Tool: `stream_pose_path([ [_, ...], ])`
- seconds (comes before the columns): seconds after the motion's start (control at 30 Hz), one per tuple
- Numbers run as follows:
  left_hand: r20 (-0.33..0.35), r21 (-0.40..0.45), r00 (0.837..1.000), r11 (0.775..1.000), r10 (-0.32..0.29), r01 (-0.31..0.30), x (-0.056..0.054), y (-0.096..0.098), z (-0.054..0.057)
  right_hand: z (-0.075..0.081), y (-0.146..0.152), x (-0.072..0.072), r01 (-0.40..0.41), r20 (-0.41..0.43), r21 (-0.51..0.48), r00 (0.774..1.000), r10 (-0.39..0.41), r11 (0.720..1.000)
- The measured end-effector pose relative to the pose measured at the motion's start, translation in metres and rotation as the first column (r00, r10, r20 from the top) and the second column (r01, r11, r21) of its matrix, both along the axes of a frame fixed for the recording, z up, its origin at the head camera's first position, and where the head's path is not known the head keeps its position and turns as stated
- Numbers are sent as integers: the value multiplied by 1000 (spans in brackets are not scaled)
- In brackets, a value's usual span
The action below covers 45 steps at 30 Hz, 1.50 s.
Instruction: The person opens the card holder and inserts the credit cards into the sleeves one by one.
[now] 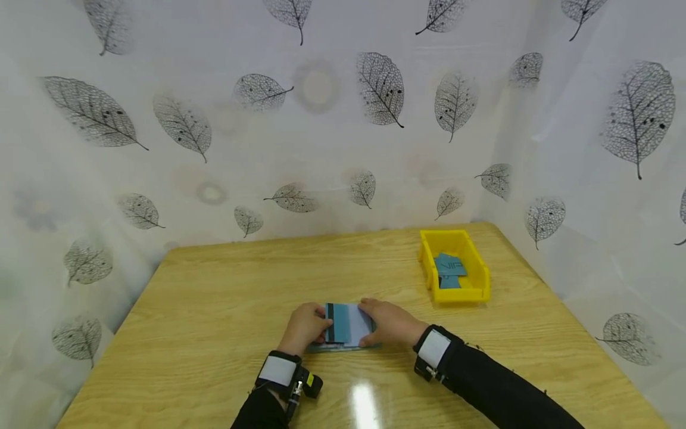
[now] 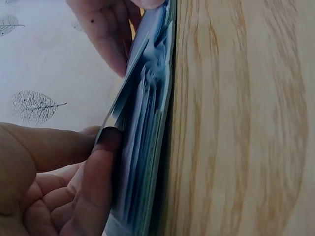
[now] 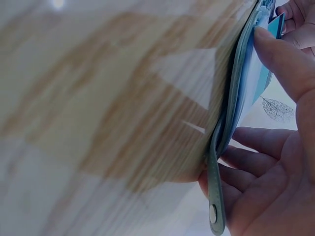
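A blue card (image 1: 339, 325) with a dark stripe lies tilted against a card holder (image 1: 360, 328) on the table. My left hand (image 1: 305, 326) pinches the card's left edge between thumb and fingers. In the left wrist view the card (image 2: 123, 96) stands at an angle over the clear sleeves (image 2: 140, 147) of the holder; whether its far edge is inside a sleeve I cannot tell. My right hand (image 1: 393, 322) grips the holder's right side, thumb on the page and fingers at the far edge. A green strap (image 3: 214, 191) with a metal snap sticks out there.
A yellow bin (image 1: 485, 289) stands at the back right of the wooden table (image 1: 241, 286), with several blue cards (image 1: 450, 266) in it. A white leaf-print curtain (image 1: 321, 143) surrounds the table at the back and sides.
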<state>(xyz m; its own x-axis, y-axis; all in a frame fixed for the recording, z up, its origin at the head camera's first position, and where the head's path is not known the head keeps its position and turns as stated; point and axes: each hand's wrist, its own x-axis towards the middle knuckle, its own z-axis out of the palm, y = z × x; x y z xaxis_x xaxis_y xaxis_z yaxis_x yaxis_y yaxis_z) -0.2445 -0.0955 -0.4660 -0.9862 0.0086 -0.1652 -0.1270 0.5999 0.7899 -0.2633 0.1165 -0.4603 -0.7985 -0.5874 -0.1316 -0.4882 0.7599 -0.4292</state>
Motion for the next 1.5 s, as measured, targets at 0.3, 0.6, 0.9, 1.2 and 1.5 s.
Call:
stream_pose_path([
  [0.3,-42,-1,999,1000,2,-2,-1,16,-3,-3,0,-2,7,11,-2,1000,-7,1000],
  [0.6,-138,-164,990,986,-33,9,0,28,2,-2,1,-4,32,27,-63,999,-31,997],
  [0.9,-226,-415,970,910,-89,-14,7,40,11,1,2,-5,13,44,-73,999,-9,997],
  [1.2,-261,-545,947,838,-186,15,16,54,11,2,2,-3,-2,69,-64,998,6,998],
  [1.5,-192,-479,948,868,-253,134,10,31,11,-2,-3,-5,-15,18,40,1000,14,999],
])
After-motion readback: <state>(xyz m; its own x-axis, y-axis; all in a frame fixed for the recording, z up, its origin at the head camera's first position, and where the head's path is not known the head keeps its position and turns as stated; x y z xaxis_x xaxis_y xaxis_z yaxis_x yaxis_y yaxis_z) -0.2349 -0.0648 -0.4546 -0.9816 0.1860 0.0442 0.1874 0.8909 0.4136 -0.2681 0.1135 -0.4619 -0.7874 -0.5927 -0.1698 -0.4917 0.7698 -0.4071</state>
